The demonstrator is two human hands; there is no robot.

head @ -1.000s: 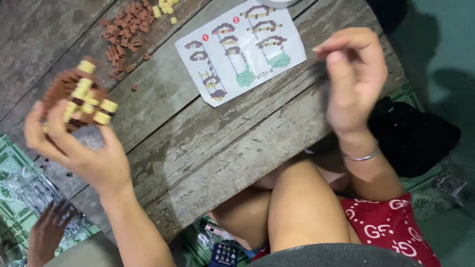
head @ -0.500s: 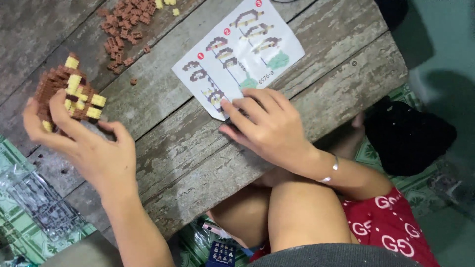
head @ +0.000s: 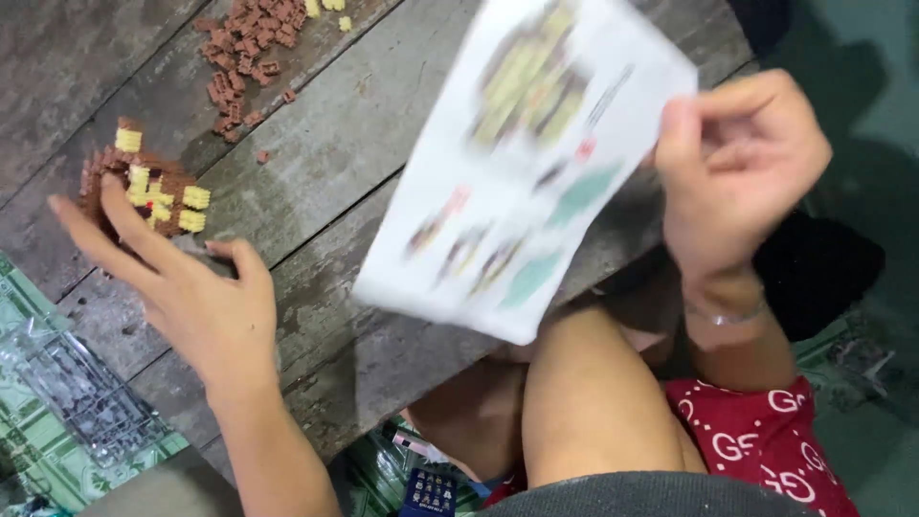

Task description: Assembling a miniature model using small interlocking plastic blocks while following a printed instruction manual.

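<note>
While the right hand (head: 742,172) pinches the edge of a printed instruction sheet (head: 522,182) between thumb and fingers and lifts it clear of the wooden table (head: 325,163), the sheet shows only as a blur, tilted over the near right part of the boards and above the person's bare knee. Its small coloured figures cannot be made out. The left hand (head: 206,306) rests at the near left of the table with its fingers spread and reaching toward a partly built brick model (head: 144,187), brown with pale yellow blocks. The fingertips touch or nearly touch the model's near side; the hand is not closed around it, and the model sits on the boards.

Farther back, a loose pile of brown bricks (head: 244,48) lies spread on the table, with a few yellow bricks (head: 325,8) just beyond it at the far edge of the view. A thin bracelet circles the right wrist.

Judging by the scene, the build looks only part done: the model is a small, uneven lump, many loose pieces remain unused, and the sheet is in hand, so a good share of the assembling appears left.
</note>
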